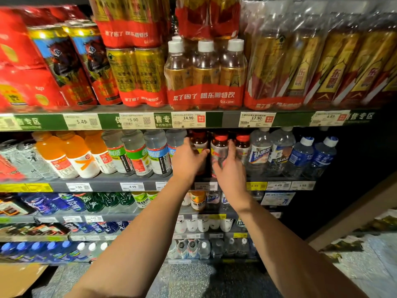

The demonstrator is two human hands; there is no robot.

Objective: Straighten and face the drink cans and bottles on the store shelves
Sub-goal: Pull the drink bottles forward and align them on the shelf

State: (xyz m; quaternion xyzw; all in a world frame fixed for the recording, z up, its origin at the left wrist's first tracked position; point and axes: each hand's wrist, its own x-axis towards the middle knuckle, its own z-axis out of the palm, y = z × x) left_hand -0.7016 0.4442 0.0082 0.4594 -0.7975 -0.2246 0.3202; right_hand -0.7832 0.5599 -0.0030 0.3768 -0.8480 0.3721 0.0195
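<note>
Now at the second shelf (111,183) from the top, both hands were up among the dark red-capped bottles. Left hand (187,160) curled round the leftmost dark bottle (198,141), grip holding its label area. Right hand (229,168) wrapped round the middle red-capped bottle (219,145), fingers on its right side. A third red-capped bottle (242,143) stood just beside, upright. Clear electrolyte bottles (155,154) sat to the left, orange drink bottles (71,155) further left, blue-capped water bottles (300,157) to the right. Shrink-wrapped multipacks (205,76) filled the top shelf.
</note>
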